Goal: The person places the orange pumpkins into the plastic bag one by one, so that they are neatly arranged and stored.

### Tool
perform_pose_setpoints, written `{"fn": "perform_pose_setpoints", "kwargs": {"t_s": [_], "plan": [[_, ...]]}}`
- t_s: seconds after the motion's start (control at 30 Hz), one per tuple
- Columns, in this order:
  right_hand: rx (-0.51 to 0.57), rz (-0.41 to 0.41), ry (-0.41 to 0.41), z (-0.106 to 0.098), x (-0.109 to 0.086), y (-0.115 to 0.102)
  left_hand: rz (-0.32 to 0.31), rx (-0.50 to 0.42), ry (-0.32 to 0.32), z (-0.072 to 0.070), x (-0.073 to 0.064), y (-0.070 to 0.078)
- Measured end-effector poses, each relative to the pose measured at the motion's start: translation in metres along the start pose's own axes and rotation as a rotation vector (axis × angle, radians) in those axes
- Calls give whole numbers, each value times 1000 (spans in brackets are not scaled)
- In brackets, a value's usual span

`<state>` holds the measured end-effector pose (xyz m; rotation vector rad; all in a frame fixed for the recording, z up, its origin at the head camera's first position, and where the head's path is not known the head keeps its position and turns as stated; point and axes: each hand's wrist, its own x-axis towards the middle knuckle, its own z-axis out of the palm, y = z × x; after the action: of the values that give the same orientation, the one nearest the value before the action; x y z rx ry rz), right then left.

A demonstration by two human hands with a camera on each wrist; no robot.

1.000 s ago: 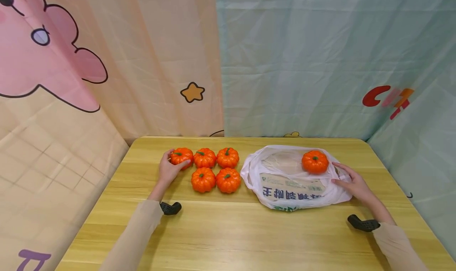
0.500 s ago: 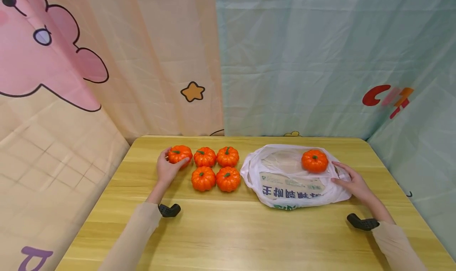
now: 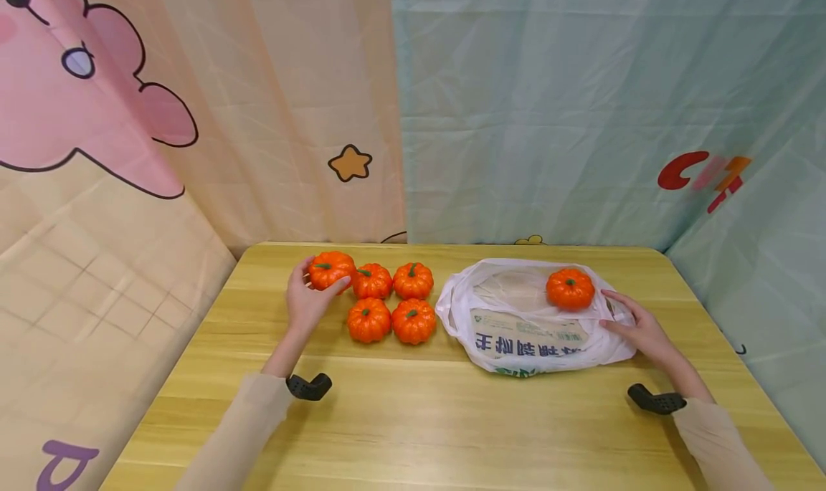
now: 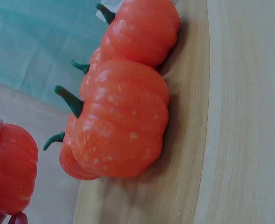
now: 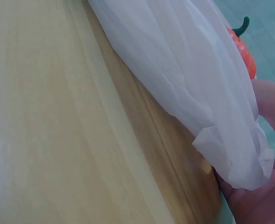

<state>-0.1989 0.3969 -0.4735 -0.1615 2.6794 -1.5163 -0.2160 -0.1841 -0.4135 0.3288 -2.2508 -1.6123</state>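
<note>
My left hand (image 3: 306, 297) holds a small orange pumpkin (image 3: 332, 267) with a green stem, thumb on its near side and fingers on its far left. In the left wrist view this pumpkin (image 4: 11, 168) is raised off the table. Several similar pumpkins (image 3: 369, 320) sit close together just to its right. At the right end of a white plastic bag (image 3: 464, 333), my right hand (image 3: 645, 333) grips the bag's edge between thumb and fingers. One more pumpkin (image 3: 571, 289) lies in the bag's opening, near the right fingertips. The right wrist view shows bunched plastic (image 5: 188, 74) against the palm.
The wooden table (image 3: 439, 426) has bare surface in front of the pumpkins and bag. Printed curtains (image 3: 516, 118) hang along its back edge and sides. A black wrist mount (image 3: 310, 387) sticks out from each sleeve.
My left hand has lifted the far-left pumpkin up from the table, away from the others. The right hand and the bag have stayed nearly still.
</note>
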Motion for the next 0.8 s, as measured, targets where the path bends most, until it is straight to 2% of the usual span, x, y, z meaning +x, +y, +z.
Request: {"fn": "perform_pose_setpoints", "kwargs": {"t_s": [0.47,0.8], "plan": [[7,-28,5,1,0,-2,51,-47,-119,27,-33,34],[13,-15,6,1,-2,-4,86,-114,-171,57,-50,42]]}}
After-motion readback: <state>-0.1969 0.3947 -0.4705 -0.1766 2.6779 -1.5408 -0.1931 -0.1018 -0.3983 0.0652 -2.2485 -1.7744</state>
